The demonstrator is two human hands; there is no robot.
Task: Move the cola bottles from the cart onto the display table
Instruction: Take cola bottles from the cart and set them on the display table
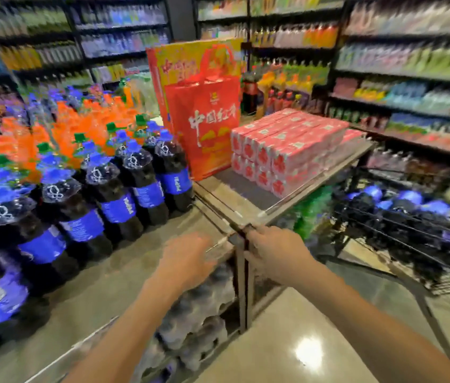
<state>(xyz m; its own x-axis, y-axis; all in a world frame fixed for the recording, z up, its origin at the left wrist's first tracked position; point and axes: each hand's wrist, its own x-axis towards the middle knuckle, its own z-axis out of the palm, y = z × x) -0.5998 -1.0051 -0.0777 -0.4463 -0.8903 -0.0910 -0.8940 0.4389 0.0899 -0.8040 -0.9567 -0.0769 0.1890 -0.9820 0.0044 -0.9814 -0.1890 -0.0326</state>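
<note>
Presently, both grips are hovering at the near corner of the desk [102,294], and neither is carrying a bottle. The left grip [188,261] is hanging wide and relaxed, holding nothing, though blur is softening its outline. The right grip [276,255] is reaching fingers-first at the desk's corner; whether it is clasping that corner or only brushing it I cannot tell. The cola bottles [400,214] awaiting transfer are lying piled in the cart [378,229], well to the right of the right grip and beyond it. A standing row [113,194] of the same bottles is occupying the desk to the left of the left grip and ahead of it, with bare surface lying just under that grip. Risks, as judged: the piled bottles are lying on their sides against wire, so pulling one out is likely to set its neighbours rolling. A full bottle taken one-handed by its smooth body is liable to slip. Setting a newcomer down hard beside the tightly packed row is risking a toppling run along it.
</note>
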